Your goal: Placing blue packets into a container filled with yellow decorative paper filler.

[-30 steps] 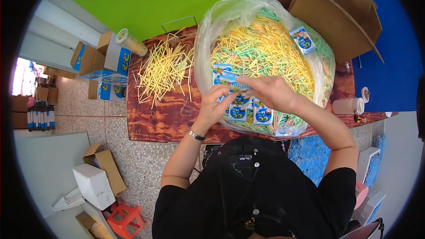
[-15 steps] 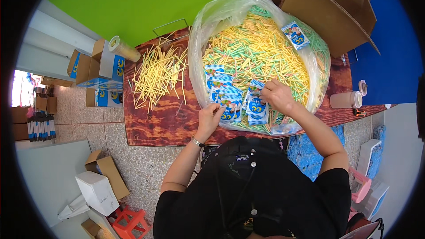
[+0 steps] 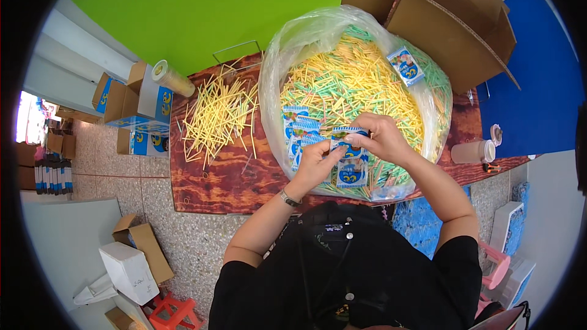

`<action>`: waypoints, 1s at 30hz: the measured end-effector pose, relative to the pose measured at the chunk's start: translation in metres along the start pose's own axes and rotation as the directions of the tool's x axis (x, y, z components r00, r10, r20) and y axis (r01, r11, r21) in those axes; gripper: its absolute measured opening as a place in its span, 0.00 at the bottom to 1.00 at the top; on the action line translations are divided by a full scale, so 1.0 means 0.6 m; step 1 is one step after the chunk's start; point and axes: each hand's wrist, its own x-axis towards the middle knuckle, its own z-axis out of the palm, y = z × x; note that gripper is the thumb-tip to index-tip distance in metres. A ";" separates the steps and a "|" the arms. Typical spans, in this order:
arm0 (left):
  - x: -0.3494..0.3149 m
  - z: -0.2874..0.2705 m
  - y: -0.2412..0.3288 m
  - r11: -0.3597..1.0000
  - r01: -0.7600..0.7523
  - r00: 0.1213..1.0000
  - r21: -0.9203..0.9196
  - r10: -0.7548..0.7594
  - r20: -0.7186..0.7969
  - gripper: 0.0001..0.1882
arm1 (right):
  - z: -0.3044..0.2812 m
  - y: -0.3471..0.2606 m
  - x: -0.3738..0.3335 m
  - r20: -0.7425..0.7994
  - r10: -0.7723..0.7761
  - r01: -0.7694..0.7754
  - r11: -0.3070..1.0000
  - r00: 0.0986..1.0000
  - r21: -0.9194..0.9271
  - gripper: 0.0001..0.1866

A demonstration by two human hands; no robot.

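A large clear plastic bag [image 3: 273, 79] full of short yellow and green sticks [image 3: 342, 79] stands rolled open before me. My right hand [image 3: 384, 139] pinches a small blue-and-white packet [image 3: 343, 134] over the near part of the bag. The fingers of my left hand [image 3: 315, 164] close on the same packet at its left side. Another such packet [image 3: 351, 174] lies just below, on the sticks. To the left of my hands several more packets [image 3: 299, 123] overlap in a pile, partly behind my left hand. One separate packet [image 3: 405, 66] rests on the bag's far right rim.
Long yellow sticks [image 3: 220, 113] lie heaped on the red-brown table [image 3: 214, 189], left of the bag. Behind them stands a clear cylindrical container [image 3: 172, 78]. Big cardboard boxes [image 3: 452, 30] lean at the back right, with a pale bottle [image 3: 469, 152] at the right edge.
My left hand has moved right from the packet pile to meet my right hand. The right hand has lifted a packet, and both now grip it. The view has shifted slightly.
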 end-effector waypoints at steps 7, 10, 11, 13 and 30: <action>0.026 -0.041 -0.052 0.992 0.105 0.991 0.069 -0.098 -0.093 0.06 | 0.011 0.026 0.048 -0.021 -0.175 0.175 0.984 0.984 -0.016 0.08; 0.033 -0.059 -0.051 0.990 0.100 0.985 0.095 -0.085 -0.149 0.07 | -0.005 0.039 0.094 0.178 -0.104 0.078 0.986 0.978 0.147 0.11; 0.032 -0.065 -0.055 0.988 0.143 0.975 0.052 -0.132 -0.177 0.07 | -0.015 0.044 0.117 0.312 -0.042 -0.054 0.955 0.949 0.293 0.12; 0.030 -0.074 -0.061 0.992 0.119 0.979 0.050 -0.109 -0.175 0.07 | -0.027 0.116 0.182 0.084 -0.053 0.048 0.996 0.995 0.070 0.13; 0.039 -0.090 -0.065 0.988 0.150 0.971 0.016 -0.145 -0.193 0.08 | -0.015 0.332 0.354 -0.045 0.175 -0.131 0.514 0.983 -0.848 0.17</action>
